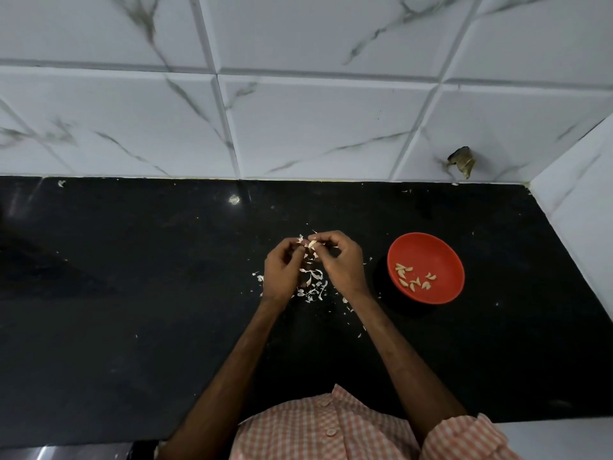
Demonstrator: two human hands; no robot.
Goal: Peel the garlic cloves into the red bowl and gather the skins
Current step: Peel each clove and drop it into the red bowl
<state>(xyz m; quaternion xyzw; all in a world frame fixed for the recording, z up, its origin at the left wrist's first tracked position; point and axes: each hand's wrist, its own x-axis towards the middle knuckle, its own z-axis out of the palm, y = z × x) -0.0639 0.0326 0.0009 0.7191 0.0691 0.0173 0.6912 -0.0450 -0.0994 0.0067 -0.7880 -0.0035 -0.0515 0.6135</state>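
A garlic clove (311, 244) with loose papery skin is pinched between the fingertips of my left hand (282, 273) and my right hand (341, 263), just above the black counter (132, 310). Under and between my hands lies a scatter of white garlic skins (311, 285). The red bowl (431, 247) stands to the right of my right hand, and several peeled cloves (414, 277) lie in its bottom.
A white marble-tiled wall (298, 111) runs along the back of the counter, and a side wall (577, 194) closes the right end. A dark hole (461, 161) breaks the tile at the back right. Stray skin flakes (360, 335) dot the counter near my right forearm.
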